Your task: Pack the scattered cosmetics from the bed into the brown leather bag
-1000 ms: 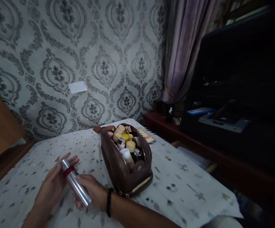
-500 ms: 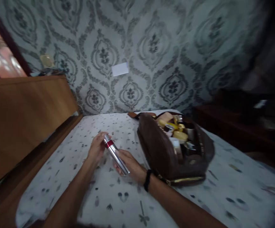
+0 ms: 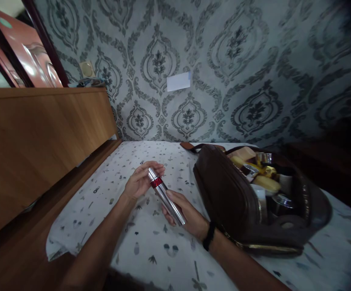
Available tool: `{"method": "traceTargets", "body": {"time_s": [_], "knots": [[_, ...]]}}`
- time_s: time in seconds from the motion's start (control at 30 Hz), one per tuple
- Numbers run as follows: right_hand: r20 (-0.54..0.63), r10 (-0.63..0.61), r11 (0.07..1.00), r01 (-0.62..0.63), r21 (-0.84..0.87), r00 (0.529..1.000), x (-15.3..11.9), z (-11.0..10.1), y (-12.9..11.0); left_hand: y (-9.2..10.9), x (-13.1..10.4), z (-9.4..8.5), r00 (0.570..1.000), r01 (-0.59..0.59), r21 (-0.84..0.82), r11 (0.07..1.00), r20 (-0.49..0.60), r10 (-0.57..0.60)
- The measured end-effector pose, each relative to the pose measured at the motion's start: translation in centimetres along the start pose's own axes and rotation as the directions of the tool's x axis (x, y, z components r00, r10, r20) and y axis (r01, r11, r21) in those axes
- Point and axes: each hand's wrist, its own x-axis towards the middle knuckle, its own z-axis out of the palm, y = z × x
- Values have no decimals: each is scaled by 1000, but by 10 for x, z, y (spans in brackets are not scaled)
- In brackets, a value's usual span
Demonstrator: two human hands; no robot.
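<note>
A silver cylinder with a red band (image 3: 167,199) is tilted in front of me, its narrower end up and to the left. My right hand (image 3: 185,212) is wrapped round its lower part, with a black band on the wrist. Beside the upper end is my left hand (image 3: 142,178), its fingers apart and curved behind the tip; whether they touch it I cannot tell. To the right stands an open brown bag (image 3: 227,190), filled with several items, among them a yellow oval item (image 3: 266,184) and a dark round jar (image 3: 282,201).
The bag rests on a white patterned sheet (image 3: 151,242). A wooden panel (image 3: 48,129) runs along the left. Behind is a patterned wall with a white paper (image 3: 178,81) and a round-faced fitting (image 3: 87,69). The far right is dark.
The view has swung left, so everything sits further right in it. My left hand's fingers are more spread near the cylinder's tip. My right hand still holds the cylinder.
</note>
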Motion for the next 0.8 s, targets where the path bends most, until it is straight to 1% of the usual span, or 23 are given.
{"method": "traceTargets", "body": {"time_s": [0.23,0.57,0.8], "knots": [[28,17,1000,-18,25,999,-2,2,-1,-3,2,-5,1000,9,36,999,-11,-8],[-24,40,999,-39,24,999,-2,2,-2,-6,2,-5,1000,-1,6,1000,-4,1],[-15,21,1000,-21,15,1000,-3,1,-1,-7,2,-4,1000,5,-8,1000,1,-5]]}}
